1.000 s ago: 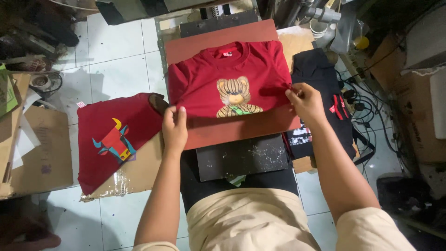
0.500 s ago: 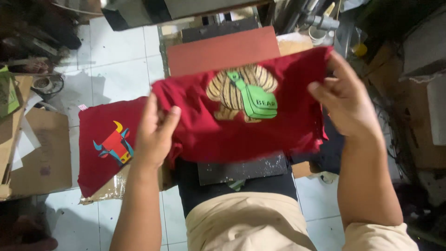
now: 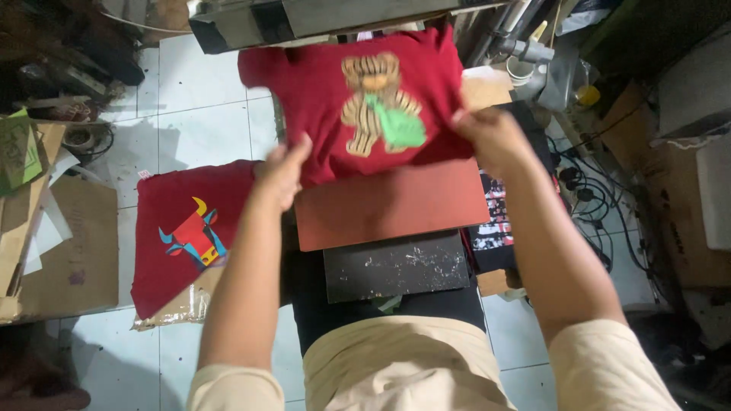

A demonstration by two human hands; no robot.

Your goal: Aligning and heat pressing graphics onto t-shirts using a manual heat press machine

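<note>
I hold a dark red T-shirt [image 3: 320,99] with a striped bear print up above the red-brown press pad [image 3: 396,205]. My left hand [image 3: 280,173] grips its lower left edge. At the lower right edge my right hand [image 3: 491,137] pinches the cloth. The shirt hangs spread between both hands, its upper part reaching the grey press head [image 3: 335,17] at the top.
A second red shirt with a bull print [image 3: 190,228] lies on cardboard at the left. Black shirts [image 3: 499,224] are piled right of the pad. A dark speckled plate [image 3: 396,266] sits below the pad. Cables and boxes crowd the right side.
The bear shirt lay flat on the pad, was lifted and turned in the air, and is now held farther away over the pad's far end.
</note>
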